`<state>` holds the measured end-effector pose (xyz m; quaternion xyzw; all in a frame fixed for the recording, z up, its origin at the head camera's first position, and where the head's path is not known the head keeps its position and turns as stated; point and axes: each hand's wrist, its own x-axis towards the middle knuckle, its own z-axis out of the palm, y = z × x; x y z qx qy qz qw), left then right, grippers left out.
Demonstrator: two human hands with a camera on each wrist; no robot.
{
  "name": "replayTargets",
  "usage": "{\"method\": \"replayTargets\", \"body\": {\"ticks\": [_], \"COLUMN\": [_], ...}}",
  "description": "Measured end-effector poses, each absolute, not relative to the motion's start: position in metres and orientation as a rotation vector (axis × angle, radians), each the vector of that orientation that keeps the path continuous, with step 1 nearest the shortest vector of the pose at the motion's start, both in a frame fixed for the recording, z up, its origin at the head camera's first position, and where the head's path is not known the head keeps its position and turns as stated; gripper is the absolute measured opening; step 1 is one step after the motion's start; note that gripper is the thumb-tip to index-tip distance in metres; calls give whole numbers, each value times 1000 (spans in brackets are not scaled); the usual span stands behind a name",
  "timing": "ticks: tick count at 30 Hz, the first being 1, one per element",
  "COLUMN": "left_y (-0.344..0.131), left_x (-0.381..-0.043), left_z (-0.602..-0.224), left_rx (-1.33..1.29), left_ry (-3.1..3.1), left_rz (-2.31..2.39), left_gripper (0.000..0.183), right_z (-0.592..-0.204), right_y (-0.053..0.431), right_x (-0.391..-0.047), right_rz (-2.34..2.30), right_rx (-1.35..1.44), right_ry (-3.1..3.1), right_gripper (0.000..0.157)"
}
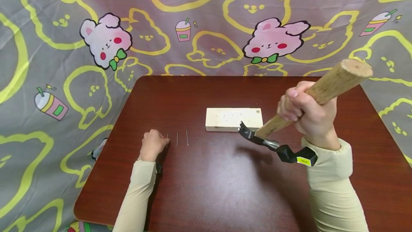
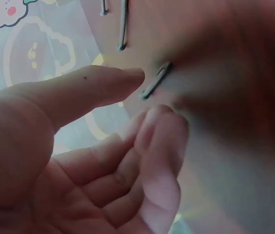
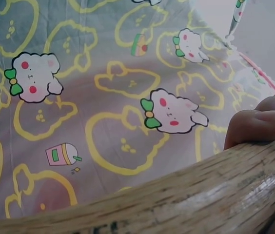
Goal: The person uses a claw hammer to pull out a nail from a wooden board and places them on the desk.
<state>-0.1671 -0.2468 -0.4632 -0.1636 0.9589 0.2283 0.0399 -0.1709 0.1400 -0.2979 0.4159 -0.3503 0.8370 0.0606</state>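
Observation:
In the head view my right hand (image 1: pixel 312 114) grips the wooden handle of a claw hammer (image 1: pixel 334 85), its black head hanging low over the table in front of a wooden block (image 1: pixel 234 118). The hammer handle (image 3: pixel 176 195) crosses the bottom of the right wrist view. At the left, my left hand (image 1: pixel 152 145) reaches down to a nail (image 1: pixel 167 136) on the table. The left wrist view has that nail (image 2: pixel 157 80) in the gap between the fingertips, which stand apart. Two more nails, one nearer (image 1: pixel 177 139) and one farther right (image 1: pixel 187 138), lie beside it.
The dark red table (image 1: pixel 206 189) has a patterned curtain (image 1: pixel 206 17) behind it and along both sides. Several small dark marks dot the block's top. The hammer head hangs between the block and my right sleeve (image 1: pixel 331 185).

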Motion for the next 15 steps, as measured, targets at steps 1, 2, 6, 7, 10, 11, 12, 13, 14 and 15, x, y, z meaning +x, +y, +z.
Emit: {"method": "replayTargets", "body": {"ticks": [1,2,6,7,10,11,12,13,14,15], "left_y": [-246,-245,-234,-230,-213,-207,-200,-193,-186,-179], "left_x": [-167,-168,-172,-174,-181,-184,-187,-190,-193,-197], "left_z": [-462,-461,-452,-448,-441,-439,-437,-436,-435,-434], "left_rx": [-492,-476,-331,-272,-62,12,90,169,242,315], "left_ry": [2953,2974,3069,3094,3139,3145,3152,3156,3157,3155], "left_rz": [680,662,638,644,687,696,695,693,683,671], "left_gripper": [25,25,25,27,37,40,41,43,44,46], "right_z": [-298,-299,-299,-299,-300,-300,-300,-301,-302,-303], "right_y": [141,143,148,149,153,155,157,159,162,164], "right_x": [-171,-171,-170,-170,-170,-169,-169,-169,-168,-168], "right_rz": [2533,2530,2516,2515,2520,2522,2526,2526,2528,2535], "right_rx": [1248,1236,1148,1120,1038,1017,997,978,955,935], "right_ry": [-1068,-1078,-1140,-1156,-1190,-1200,-1213,-1224,-1234,-1241], "right_gripper": [28,28,29,29,29,29,29,29,30,30]}}
